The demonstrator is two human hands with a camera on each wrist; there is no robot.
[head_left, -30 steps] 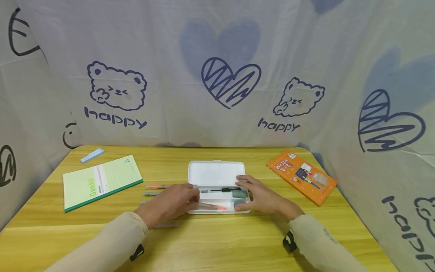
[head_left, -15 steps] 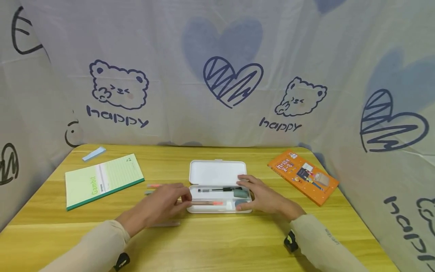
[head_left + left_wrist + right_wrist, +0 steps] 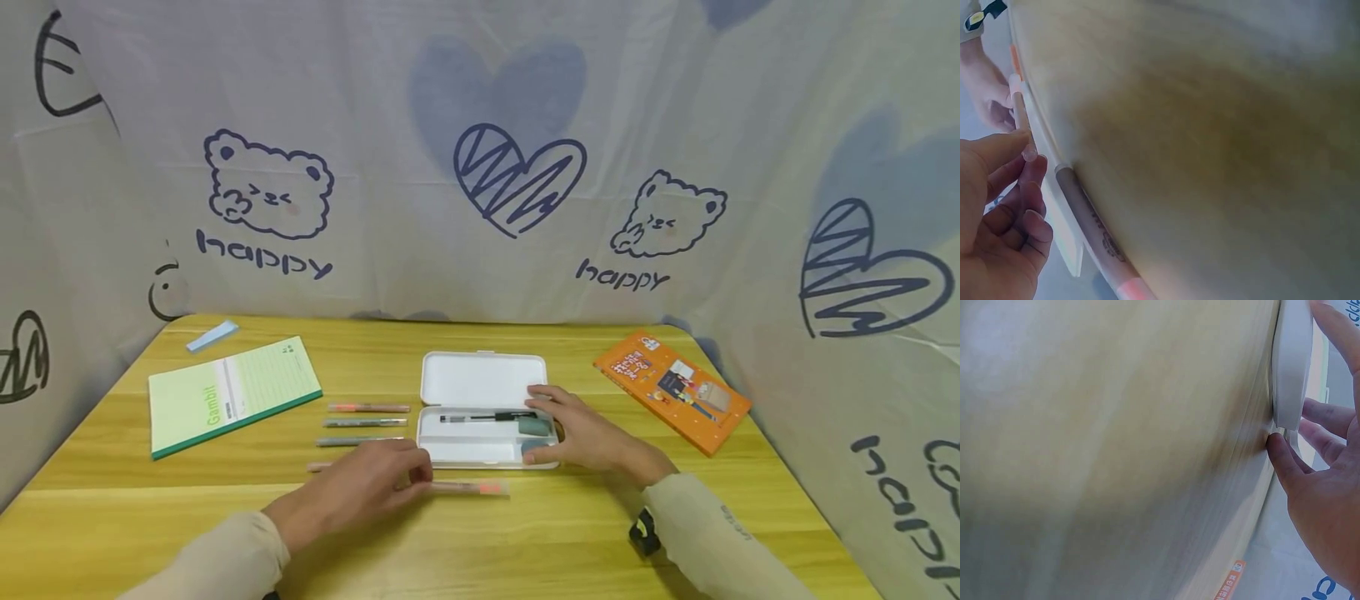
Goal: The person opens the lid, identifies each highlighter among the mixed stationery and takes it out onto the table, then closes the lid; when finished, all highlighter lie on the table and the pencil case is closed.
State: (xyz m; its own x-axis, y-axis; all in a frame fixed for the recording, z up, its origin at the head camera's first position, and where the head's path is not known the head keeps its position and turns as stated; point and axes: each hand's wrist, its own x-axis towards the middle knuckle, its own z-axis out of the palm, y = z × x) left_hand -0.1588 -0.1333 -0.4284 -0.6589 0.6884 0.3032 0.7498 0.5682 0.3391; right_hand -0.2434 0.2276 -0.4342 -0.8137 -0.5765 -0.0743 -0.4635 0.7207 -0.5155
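My left hand [image 3: 363, 487] pinches a pen [image 3: 457, 487] with a pinkish barrel and an orange band near its clear end. The pen is in front of a white pencil case [image 3: 468, 452]; I cannot tell whether it touches the table. In the left wrist view, thumb and fingertips hold one end of it, with another pinkish pen [image 3: 1091, 222] close by. The case lies with its lid [image 3: 483, 379] back. Inside are a black pen [image 3: 480, 417], a grey-green block [image 3: 533, 427] and a bluish piece [image 3: 531, 450] partly hidden. My right hand [image 3: 588, 437] grips the case's right end, thumb in front.
Several pens, one of them an orange-banded pen [image 3: 367, 408], lie left of the case. A green notebook [image 3: 232, 396] and a light blue strip [image 3: 213, 335] are farther left. An orange book [image 3: 675, 390] lies right. A patterned curtain [image 3: 390, 167] surrounds the table.
The left hand has brought the orange-banded pen out of the case's front compartment and towards the front edge of the table. The right hand has stayed at the case's end.
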